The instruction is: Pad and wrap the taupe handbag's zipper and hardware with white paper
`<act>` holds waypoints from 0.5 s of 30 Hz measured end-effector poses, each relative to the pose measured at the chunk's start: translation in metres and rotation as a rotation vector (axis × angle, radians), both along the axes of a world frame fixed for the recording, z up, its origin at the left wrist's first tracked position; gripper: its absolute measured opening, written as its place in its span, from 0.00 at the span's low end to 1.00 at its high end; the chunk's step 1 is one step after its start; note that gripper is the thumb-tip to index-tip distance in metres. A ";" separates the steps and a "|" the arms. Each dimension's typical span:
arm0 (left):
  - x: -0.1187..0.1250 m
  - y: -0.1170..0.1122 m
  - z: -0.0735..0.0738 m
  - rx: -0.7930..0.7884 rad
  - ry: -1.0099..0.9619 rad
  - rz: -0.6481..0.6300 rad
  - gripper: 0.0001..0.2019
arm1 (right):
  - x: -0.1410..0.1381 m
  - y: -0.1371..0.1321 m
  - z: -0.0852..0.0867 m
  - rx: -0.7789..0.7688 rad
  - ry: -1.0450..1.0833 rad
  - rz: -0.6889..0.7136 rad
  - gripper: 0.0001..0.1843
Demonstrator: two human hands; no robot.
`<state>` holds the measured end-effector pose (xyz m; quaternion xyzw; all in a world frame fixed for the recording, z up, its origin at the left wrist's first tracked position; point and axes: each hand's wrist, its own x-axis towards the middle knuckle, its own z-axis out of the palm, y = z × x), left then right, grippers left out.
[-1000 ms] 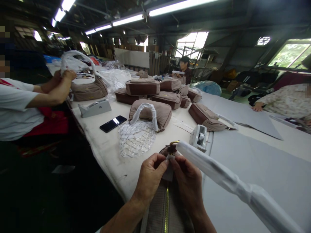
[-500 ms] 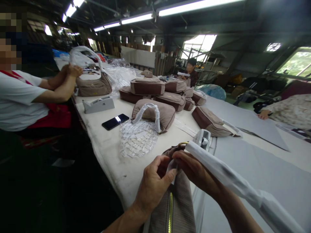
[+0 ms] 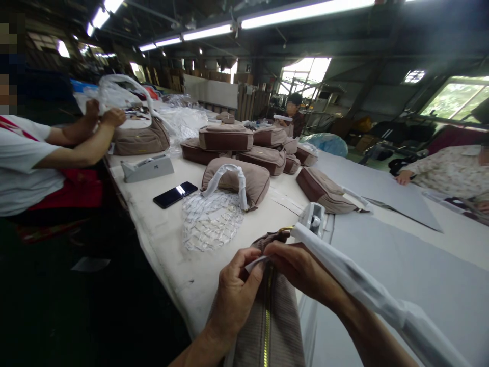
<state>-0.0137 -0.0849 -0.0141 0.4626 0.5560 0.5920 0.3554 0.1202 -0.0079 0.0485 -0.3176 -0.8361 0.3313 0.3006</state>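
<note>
Up Close: Two Hands on a Zipped Bag

Nearest the camera, a taupe ribbed bag (image 3: 280, 326) lies at the edge of the pale surface (image 3: 168, 244), its gold zip (image 3: 267, 316) drawn shut, so its inside cannot be seen. The left hand (image 3: 235, 298) has its grip closed around the bag's near end, thumb tip against a small white paper slip (image 3: 255, 263) at the top of the zip. The right hand (image 3: 301, 267) holds the slip's other end in a narrow pinch. A paper-wrapped handle (image 3: 362, 293) runs from a gold ring (image 3: 284, 230) out over the right wrist.

Just beyond the ring stands a white tape dispenser (image 3: 314, 218). To its left lies a heap of clear netting (image 3: 212, 221), touching a closed bag with a wrapped handle (image 3: 248, 178); a dark phone (image 3: 175, 194) lies beside it.

Farther on, more closed bags are stacked (image 3: 229, 137), and a grey dispenser (image 3: 147, 168) sits near a co-worker's hands (image 3: 110, 118), which grip clear plastic above another bag (image 3: 141, 140). A grey sheet (image 3: 382, 178) covers the right side.
</note>
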 end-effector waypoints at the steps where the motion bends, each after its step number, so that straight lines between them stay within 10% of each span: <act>1: 0.000 -0.001 -0.002 -0.001 -0.005 -0.006 0.08 | 0.000 0.000 -0.001 0.040 -0.073 0.077 0.09; 7: -0.002 -0.005 -0.015 0.245 0.215 0.108 0.06 | 0.006 -0.002 -0.024 0.210 0.081 0.090 0.10; 15: -0.008 -0.005 -0.009 0.525 0.545 0.114 0.14 | 0.008 -0.005 -0.012 -0.342 0.159 0.099 0.15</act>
